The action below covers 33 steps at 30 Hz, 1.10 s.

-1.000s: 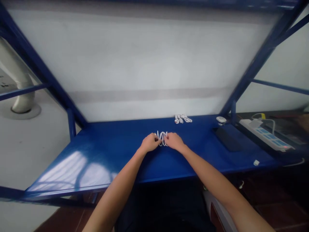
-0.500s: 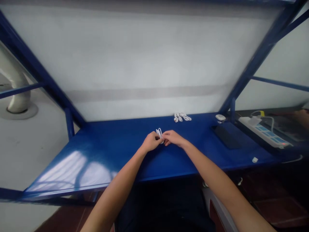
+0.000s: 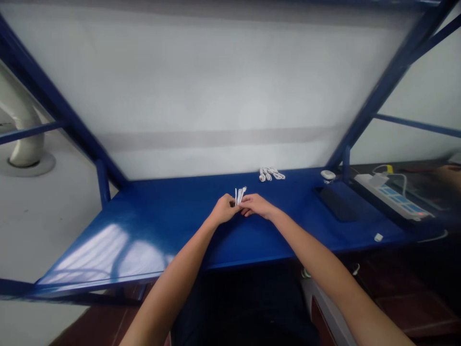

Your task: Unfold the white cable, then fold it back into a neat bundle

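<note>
L hand [image 3: 225,210] clenched around lower end of slim white folded cable bundle [image 3: 239,195], strands upright, held just above mid-bench of glossy blue metal workbench [image 3: 162,226]. R hand [image 3: 255,205] has fingers extended against bundle's base; can't tell if gripping or only steadying. Tip: keep pinch tight, strand ends even, so folds don't spring apart. Further back, second white coiled cable [image 3: 272,174]; to the right, black rectangular pad [image 3: 336,204], white power strip w/ blue switches [image 3: 392,197].
</note>
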Each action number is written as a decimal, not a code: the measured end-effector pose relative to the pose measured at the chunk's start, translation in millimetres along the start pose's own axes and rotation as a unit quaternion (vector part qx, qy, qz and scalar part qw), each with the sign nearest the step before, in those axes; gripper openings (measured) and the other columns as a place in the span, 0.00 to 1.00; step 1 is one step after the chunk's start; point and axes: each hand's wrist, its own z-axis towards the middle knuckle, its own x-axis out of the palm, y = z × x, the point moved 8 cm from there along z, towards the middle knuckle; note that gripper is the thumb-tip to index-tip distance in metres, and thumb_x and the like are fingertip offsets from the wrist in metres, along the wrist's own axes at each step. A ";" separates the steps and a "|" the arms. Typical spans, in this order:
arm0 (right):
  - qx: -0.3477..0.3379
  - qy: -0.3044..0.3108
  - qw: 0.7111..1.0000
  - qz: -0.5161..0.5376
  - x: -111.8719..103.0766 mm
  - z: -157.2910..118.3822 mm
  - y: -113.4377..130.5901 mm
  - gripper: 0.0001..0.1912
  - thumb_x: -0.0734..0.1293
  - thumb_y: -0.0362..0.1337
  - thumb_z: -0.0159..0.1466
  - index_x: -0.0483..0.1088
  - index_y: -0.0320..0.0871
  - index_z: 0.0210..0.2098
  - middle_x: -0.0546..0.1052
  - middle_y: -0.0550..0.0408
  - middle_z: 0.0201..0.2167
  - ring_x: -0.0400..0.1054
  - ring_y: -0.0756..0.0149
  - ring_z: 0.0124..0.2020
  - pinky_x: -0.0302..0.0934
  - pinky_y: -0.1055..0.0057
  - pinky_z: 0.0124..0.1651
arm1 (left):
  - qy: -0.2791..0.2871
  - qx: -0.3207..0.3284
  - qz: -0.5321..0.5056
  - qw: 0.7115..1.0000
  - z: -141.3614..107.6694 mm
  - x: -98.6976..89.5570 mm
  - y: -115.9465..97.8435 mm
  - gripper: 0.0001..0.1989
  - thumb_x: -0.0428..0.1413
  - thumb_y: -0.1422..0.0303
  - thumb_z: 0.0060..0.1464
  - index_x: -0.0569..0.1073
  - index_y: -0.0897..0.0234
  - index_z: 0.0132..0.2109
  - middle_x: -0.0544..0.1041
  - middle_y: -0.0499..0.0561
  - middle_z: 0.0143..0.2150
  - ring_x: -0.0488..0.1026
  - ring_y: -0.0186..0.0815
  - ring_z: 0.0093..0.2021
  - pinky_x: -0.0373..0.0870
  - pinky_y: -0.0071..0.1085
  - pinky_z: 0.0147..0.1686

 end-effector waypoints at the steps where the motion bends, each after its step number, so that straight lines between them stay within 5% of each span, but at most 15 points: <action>1: -0.011 -0.007 1.000 -0.022 -2.6 1.4 0.4 0.06 0.73 0.35 0.58 0.74 0.38 0.29 0.78 0.51 0.26 0.73 0.70 0.25 0.69 0.77 0.25 | -0.001 0.008 0.004 1.000 -0.2 -0.8 -1.3 0.14 0.55 0.63 0.50 0.71 0.65 0.21 0.68 0.47 0.23 0.64 0.31 0.27 0.59 0.27 0.27; 5: -0.052 -0.064 0.989 -0.119 -26.7 6.2 4.0 0.12 0.74 0.41 0.56 0.73 0.37 0.28 0.77 0.50 0.25 0.69 0.71 0.21 0.64 0.78 0.18 | -0.012 0.024 0.031 0.999 -0.2 -5.6 -2.7 0.08 0.55 0.68 0.49 0.71 0.65 0.24 0.72 0.49 0.29 0.67 0.33 0.30 0.64 0.28 0.32; 9: -0.050 -0.125 0.984 -0.113 -51.8 6.6 5.0 0.21 0.74 0.46 0.55 0.71 0.38 0.41 0.77 0.48 0.33 0.71 0.68 0.26 0.66 0.76 0.20 | -0.019 0.030 0.066 0.997 0.3 -6.9 0.3 0.06 0.56 0.70 0.50 0.73 0.64 0.26 0.74 0.53 0.35 0.70 0.37 0.37 0.68 0.33 0.40; 14: -0.092 -0.105 0.989 -0.053 -38.8 10.6 8.1 0.27 0.70 0.46 0.60 0.64 0.43 0.54 0.74 0.49 0.41 0.72 0.67 0.33 0.71 0.74 0.28 | -0.011 0.053 0.074 0.996 -1.3 -2.3 0.4 0.05 0.55 0.71 0.52 0.76 0.63 0.31 0.74 0.56 0.45 0.72 0.40 0.42 0.69 0.38 0.47; 19: -0.168 -0.135 0.976 -0.039 -30.8 14.1 14.3 0.19 0.67 0.44 0.61 0.69 0.46 0.51 0.74 0.54 0.41 0.69 0.71 0.31 0.69 0.76 0.28 | 0.004 0.047 0.059 0.997 -2.9 -1.7 -1.5 0.08 0.53 0.69 0.55 0.77 0.64 0.36 0.74 0.56 0.47 0.72 0.35 0.36 0.71 0.34 0.40; 27: -0.073 -0.073 0.985 0.135 -25.6 14.6 4.2 0.09 0.68 0.40 0.62 0.76 0.40 0.36 0.78 0.50 0.35 0.73 0.67 0.35 0.69 0.72 0.39 | 0.029 0.123 0.004 0.992 -6.2 -0.8 -22.2 0.09 0.52 0.70 0.57 0.78 0.62 0.38 0.74 0.54 0.45 0.72 0.36 0.40 0.69 0.33 0.43; 33: -0.058 -0.058 0.974 0.213 -23.7 13.3 3.4 0.08 0.68 0.38 0.61 0.76 0.39 0.34 0.78 0.53 0.31 0.73 0.68 0.34 0.69 0.72 0.40 | 0.030 0.123 -0.041 0.991 -8.6 -4.8 -29.3 0.09 0.53 0.70 0.57 0.78 0.62 0.39 0.74 0.55 0.46 0.73 0.38 0.44 0.69 0.34 0.46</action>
